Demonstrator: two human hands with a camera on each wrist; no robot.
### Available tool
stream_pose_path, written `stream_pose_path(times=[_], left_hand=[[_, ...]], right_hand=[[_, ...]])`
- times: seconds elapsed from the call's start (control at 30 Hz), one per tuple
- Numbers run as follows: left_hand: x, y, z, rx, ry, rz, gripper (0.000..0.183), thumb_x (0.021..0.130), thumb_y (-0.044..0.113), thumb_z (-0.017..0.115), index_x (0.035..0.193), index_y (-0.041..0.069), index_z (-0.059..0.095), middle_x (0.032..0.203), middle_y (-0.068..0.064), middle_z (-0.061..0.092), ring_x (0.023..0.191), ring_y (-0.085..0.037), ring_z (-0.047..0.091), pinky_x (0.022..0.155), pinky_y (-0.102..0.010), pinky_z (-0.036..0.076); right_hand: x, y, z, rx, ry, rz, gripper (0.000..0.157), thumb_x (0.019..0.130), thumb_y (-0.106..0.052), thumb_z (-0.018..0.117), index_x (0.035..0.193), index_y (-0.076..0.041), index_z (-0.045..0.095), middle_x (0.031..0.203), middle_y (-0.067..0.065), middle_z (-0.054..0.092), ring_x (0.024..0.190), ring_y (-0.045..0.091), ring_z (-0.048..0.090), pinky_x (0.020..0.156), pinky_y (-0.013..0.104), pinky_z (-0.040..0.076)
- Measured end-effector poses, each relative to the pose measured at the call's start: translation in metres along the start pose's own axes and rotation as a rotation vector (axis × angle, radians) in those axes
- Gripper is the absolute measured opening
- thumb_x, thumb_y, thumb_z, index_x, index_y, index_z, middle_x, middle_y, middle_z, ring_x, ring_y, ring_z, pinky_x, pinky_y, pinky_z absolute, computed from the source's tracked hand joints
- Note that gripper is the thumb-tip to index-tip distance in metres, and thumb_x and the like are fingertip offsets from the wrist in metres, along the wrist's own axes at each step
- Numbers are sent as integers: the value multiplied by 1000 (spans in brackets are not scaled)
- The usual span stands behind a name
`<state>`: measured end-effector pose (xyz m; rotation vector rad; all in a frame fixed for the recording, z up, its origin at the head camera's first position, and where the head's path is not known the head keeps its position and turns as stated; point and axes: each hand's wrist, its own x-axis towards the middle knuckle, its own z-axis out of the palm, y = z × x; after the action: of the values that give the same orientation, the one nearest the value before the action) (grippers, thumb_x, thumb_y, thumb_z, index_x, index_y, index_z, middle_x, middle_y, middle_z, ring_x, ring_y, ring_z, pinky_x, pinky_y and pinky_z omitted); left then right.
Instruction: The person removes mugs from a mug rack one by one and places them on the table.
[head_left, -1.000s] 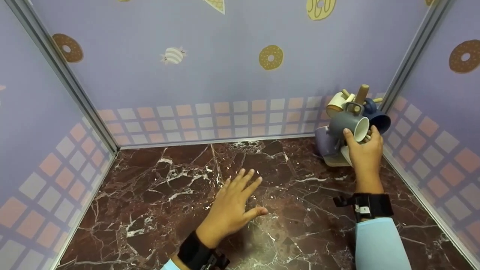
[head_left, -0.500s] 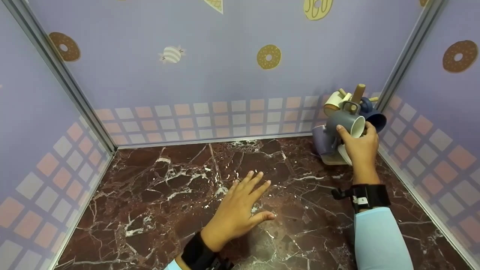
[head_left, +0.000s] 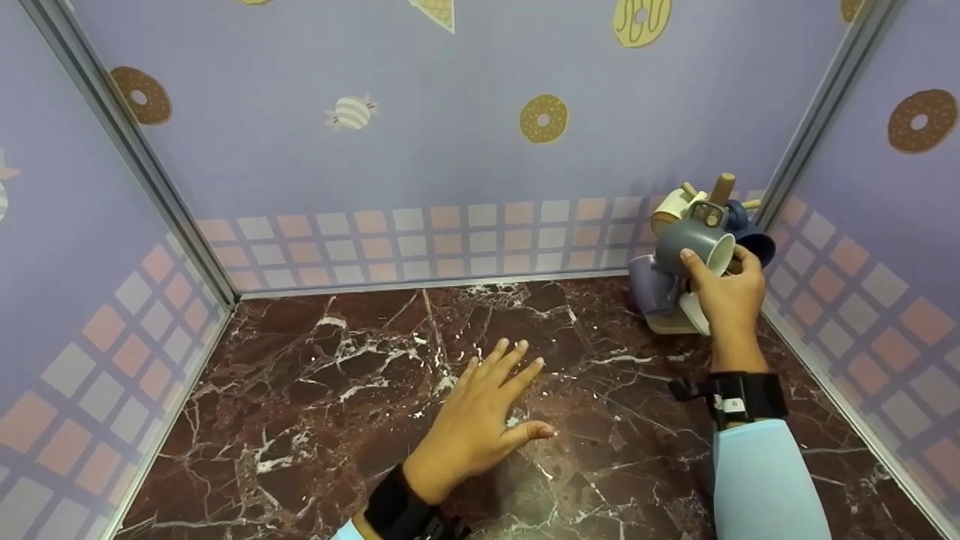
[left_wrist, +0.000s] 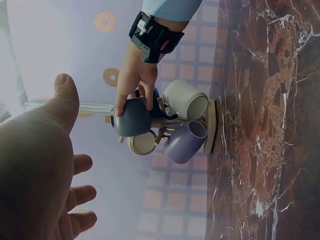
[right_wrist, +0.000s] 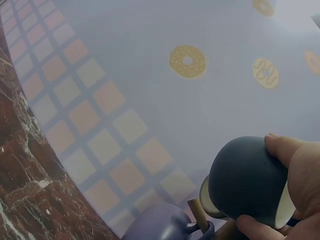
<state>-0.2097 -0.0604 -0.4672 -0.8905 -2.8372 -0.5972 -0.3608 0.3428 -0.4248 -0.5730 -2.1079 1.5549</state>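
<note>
At the back right corner, my right hand (head_left: 729, 304) grips a grey mug (head_left: 686, 244) near its pale rim, thumb on the side. The mug lies tilted sideways, handle up, and a wooden peg end shows within the handle loop. It overlaps the wooden mug tree (head_left: 722, 189), which also carries a cream mug (head_left: 670, 208), a navy mug (head_left: 756, 246) and a purple mug (head_left: 651, 283). A whitish mug (left_wrist: 185, 100) hangs low on the tree in the left wrist view. My left hand (head_left: 476, 420) is over the table's middle, fingers spread, holding nothing.
Dark red marbled tabletop (head_left: 300, 420) runs to a lilac back wall (head_left: 450, 150) with printed sweets. Side walls close in the left and right, the right one (head_left: 885, 315) near the mug tree. Black straps with cameras sit on both wrists.
The grey mug has shifted slightly, and its handle loop now lines up over a peg end. My left hand has moved a little to the right, still spread.
</note>
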Motion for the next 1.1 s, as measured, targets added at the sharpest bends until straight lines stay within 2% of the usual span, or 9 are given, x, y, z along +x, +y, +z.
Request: stream_pose_path(times=[0.13,0.3,0.4,0.5,0.67,0.83,0.9,1.0,1.1], left_hand=[[-2,0,-3,11,9,-8,92,103,78,58,179,32,35,192,2,18,179,-31,17,145,-62,19],[-3,-3,-8,25,33,-11,92,103,79,56,178,30,37,192,2,17,179,-31,19,145,-61,19],[-5,-5,-14,23,54,-12,91,104,81,52,178,28,39,192,2,18,179,-30,19,145,-60,20],[-6,-9,-21,4,88,-17,88,106,77,53,175,25,44,191,0,21,178,-31,21,145,-59,21],[-7,-19,-35,-32,173,-38,75,109,64,62,168,18,54,188,-4,32,175,-36,28,142,-64,27],[-9,-32,-51,-81,281,-66,60,112,51,65,158,13,64,181,-10,45,169,-44,39,137,-69,35],[-10,-39,-57,-115,345,-70,54,113,46,65,153,10,68,175,-13,53,164,-45,45,135,-70,40],[-11,-49,-64,-164,436,-70,46,113,39,66,147,7,72,166,-15,62,156,-43,54,131,-67,46],[-11,-55,-70,-212,489,-86,41,114,35,66,144,7,74,158,-14,67,151,-40,58,127,-65,51]], right_hand=[[-6,-3,1,29,-20,-8,106,92,-55,92,175,-18,39,169,15,57,116,11,64,84,14,63],[-17,-6,3,-5,-34,-40,106,91,-55,93,175,-19,39,170,13,56,145,26,64,100,21,60],[-26,-9,7,-26,-52,-80,104,90,-55,94,173,-19,42,166,14,59,144,29,64,106,27,58],[-36,-14,14,-47,-95,-128,103,89,-53,96,172,-19,45,162,14,63,137,26,65,104,26,56],[-56,-26,32,-53,-226,-224,101,87,-46,101,168,-15,50,156,15,66,124,24,66,98,24,56],[-82,-39,53,-91,-411,-289,111,78,-42,107,169,-15,49,160,20,65,132,37,69,110,49,63],[-96,-43,63,-119,-507,-333,113,75,-40,108,168,-16,50,158,22,66,133,42,70,110,58,63],[-117,-48,78,-148,-619,-412,109,72,-35,109,165,-18,55,151,19,71,128,40,73,105,60,65],[-135,-50,89,-170,-688,-518,107,68,-29,111,162,-20,61,148,13,73,125,38,75,105,62,65]])
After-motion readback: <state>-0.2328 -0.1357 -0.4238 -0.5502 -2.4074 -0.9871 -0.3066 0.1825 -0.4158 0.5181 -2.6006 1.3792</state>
